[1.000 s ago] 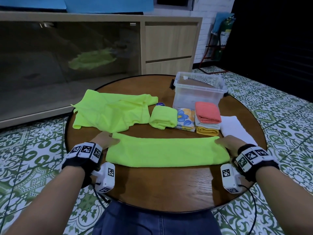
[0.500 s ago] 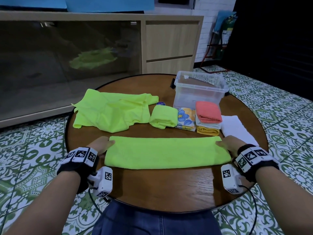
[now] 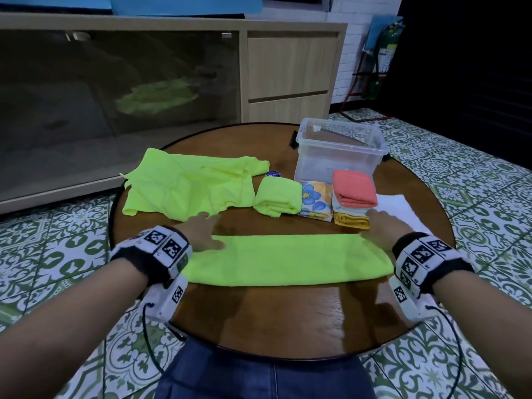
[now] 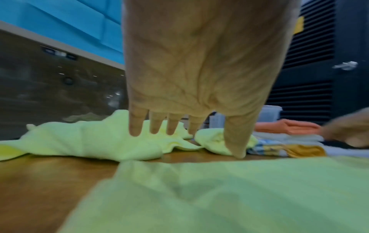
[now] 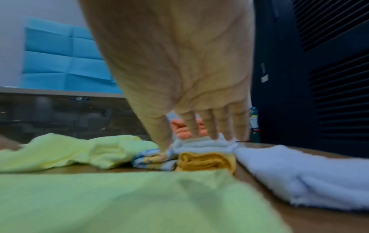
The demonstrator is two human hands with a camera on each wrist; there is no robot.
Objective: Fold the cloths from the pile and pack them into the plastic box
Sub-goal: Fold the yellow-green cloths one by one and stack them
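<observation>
A lime-green cloth, folded into a long strip, lies across the near half of the round wooden table. My left hand is at the strip's left far corner, fingers straight and spread, holding nothing. At the right far corner my right hand is just as open. From the left wrist, the fingers point at the unfolded green pile, with the strip underneath. The right wrist shows fingers before the folded stack. The clear plastic box stands at the back right.
An unfolded green pile lies at the back left. In front of the box sit a folded green cloth, a floral cloth and a stack topped by a coral cloth. A white towel lies at the right. A cabinet stands behind.
Both hands have let go of the strip's ends, moved forward to its far corners and straightened their fingers. The strip lies much where it was.
</observation>
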